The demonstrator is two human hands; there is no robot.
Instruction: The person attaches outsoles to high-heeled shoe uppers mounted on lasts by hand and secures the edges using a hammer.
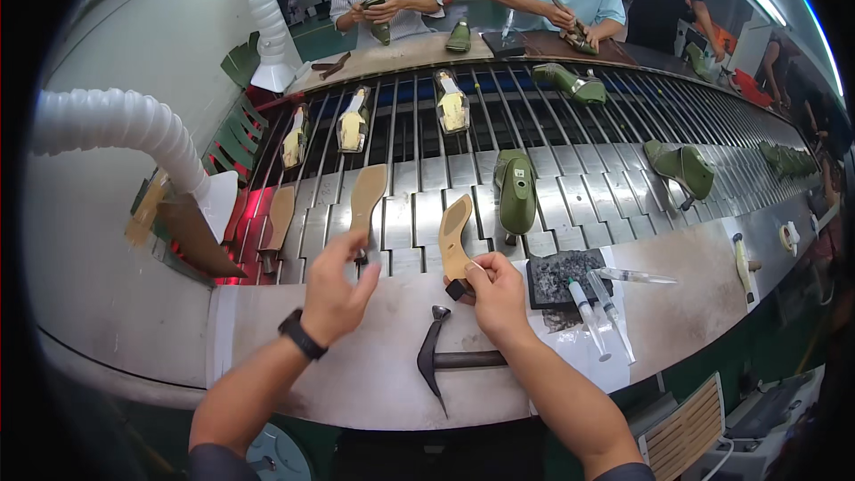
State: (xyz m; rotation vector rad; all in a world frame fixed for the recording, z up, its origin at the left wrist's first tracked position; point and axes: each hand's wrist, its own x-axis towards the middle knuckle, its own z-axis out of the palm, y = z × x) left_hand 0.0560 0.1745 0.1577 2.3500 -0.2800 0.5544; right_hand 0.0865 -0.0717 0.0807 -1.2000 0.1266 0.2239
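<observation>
Slatted steel conveyor [574,187] runs beyond the pale flat worktop [365,383]. Black-headed hammer [434,356] lies near — right forearm [565,383] blocks its handle end. Left hand [337,289] open, fingers spread; right hand [499,298] pinches curved tan sole [452,240] by its lower end — over worktop's far edge. Clear plastic syringes [588,321] partly overlap square black pad [552,278].

The person's left forearm [249,383] slants up and inward from the lower left of the frame; left of centre, the left hand [333,296] is unclasped, fingers [338,254] loosely bent, thumb [367,281] held apart. From the lower right, the right forearm [570,392] slants up leftward to the right hand [501,298], right of centre, thumb and fingers pinched together.
</observation>
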